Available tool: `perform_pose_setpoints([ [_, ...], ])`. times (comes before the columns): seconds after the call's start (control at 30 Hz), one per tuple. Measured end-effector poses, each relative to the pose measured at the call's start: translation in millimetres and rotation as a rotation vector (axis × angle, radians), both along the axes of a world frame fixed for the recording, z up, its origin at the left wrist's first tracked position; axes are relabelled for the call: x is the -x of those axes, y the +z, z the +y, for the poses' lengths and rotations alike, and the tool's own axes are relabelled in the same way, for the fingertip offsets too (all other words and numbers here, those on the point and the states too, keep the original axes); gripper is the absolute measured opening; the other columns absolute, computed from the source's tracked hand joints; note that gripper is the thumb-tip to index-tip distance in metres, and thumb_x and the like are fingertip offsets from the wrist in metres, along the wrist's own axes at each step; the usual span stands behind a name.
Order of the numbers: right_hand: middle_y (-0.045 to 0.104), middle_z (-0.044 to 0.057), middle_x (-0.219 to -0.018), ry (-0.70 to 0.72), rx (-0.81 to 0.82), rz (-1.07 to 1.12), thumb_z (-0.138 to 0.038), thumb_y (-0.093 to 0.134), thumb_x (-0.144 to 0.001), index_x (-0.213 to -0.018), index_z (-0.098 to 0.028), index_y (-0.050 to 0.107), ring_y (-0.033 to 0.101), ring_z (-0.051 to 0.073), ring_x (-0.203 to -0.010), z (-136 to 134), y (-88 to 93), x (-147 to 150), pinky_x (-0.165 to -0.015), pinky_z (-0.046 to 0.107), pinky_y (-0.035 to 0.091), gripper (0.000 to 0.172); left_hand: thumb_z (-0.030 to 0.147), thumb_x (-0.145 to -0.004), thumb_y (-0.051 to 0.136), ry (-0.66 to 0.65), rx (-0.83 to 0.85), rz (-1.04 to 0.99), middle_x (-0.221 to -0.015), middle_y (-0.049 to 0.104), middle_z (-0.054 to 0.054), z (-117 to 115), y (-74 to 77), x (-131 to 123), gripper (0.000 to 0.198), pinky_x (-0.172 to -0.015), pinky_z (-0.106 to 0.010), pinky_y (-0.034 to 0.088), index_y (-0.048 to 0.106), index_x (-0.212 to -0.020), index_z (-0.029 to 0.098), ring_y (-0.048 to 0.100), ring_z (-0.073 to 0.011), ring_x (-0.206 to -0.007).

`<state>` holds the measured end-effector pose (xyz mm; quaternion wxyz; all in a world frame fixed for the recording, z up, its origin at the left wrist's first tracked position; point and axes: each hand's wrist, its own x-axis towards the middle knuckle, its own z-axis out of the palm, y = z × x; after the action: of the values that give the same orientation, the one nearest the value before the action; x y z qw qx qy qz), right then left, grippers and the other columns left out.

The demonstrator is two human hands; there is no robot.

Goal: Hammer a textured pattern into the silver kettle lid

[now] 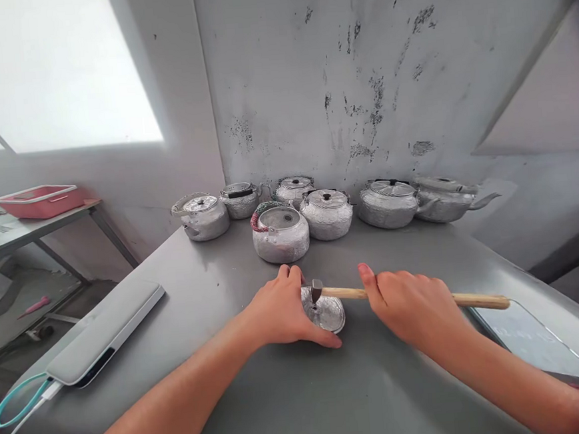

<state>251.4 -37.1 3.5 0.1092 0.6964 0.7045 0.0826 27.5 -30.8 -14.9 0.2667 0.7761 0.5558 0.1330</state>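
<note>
My left hand (pixel 283 311) lies closed around a small silver kettle lid (pixel 327 314) that rests flat on the grey metal table (pixel 215 296). My right hand (pixel 411 304) grips the wooden handle of a small hammer (pixel 481 301). The hammer's dark metal head (pixel 316 288) sits on the lid's middle. Just behind my hands stands a lidless hammered aluminium kettle (pixel 281 234) with a red and green wrapped handle.
Several more silver kettles (pixel 388 202) with lids line the back of the table against the stained wall. A white and grey flat device (pixel 102 329) with a teal loop lies at the left. A glass sheet (pixel 529 338) lies at the right. A red tray (pixel 40 200) sits on a side table.
</note>
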Motion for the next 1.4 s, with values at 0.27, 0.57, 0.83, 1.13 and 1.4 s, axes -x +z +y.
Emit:
perform_pose_setpoints([
  [0.27,0.074,0.005,-0.108,-0.047,0.030,0.033,-0.038,0.063,-0.099,-0.112,-0.018,0.069,0.072,0.020,-0.089,4,-10.1,-3,-0.080,0.041,0.060,0.025,0.084,-0.041,0.079,0.020,0.008,-0.014,-0.115,0.054,-0.004,0,-1.1,1,0.090,-0.072,-0.034,0.051,0.049,-0.102,0.026,0.059,-0.0290,-0.101],
  [0.57,0.074,0.006,-0.109,-0.055,0.043,0.061,-0.038,0.062,-0.100,-0.112,-0.018,0.069,0.071,0.020,-0.090,4,-1.0,1,-0.082,0.041,0.059,0.024,0.081,-0.041,0.081,0.018,0.020,-0.023,-0.113,0.054,-0.004,0,1.0,1,0.086,-0.072,-0.033,0.051,0.049,-0.099,0.026,0.059,-0.0282,-0.100],
  [0.83,0.074,0.006,-0.110,-0.072,0.052,0.066,-0.038,0.063,-0.099,-0.113,-0.018,0.069,0.072,0.020,-0.091,4,-4.6,-1,-0.082,0.041,0.060,0.025,0.081,-0.042,0.081,0.015,0.032,-0.020,-0.117,0.054,-0.005,-1,1.6,2,0.087,-0.074,-0.035,0.052,0.051,-0.103,0.026,0.059,-0.0307,-0.104],
  [1.13,0.073,0.006,-0.112,-0.063,0.044,0.075,-0.037,0.063,-0.099,-0.114,-0.018,0.069,0.071,0.021,-0.092,7,-2.3,-1,-0.082,0.041,0.060,0.025,0.083,-0.041,0.080,0.013,0.015,-0.015,-0.120,0.055,-0.005,0,1.3,2,0.089,-0.077,-0.036,0.053,0.051,-0.105,0.027,0.060,-0.0318,-0.106],
  [1.4,0.073,0.006,-0.113,-0.044,0.035,0.085,-0.037,0.063,-0.099,-0.114,-0.018,0.069,0.071,0.021,-0.094,5,-3.5,-3,-0.083,0.042,0.059,0.025,0.083,-0.042,0.081,0.004,0.017,-0.026,-0.116,0.056,-0.004,-1,2.5,2,0.088,-0.074,-0.035,0.053,0.051,-0.103,0.027,0.060,-0.0299,-0.102],
])
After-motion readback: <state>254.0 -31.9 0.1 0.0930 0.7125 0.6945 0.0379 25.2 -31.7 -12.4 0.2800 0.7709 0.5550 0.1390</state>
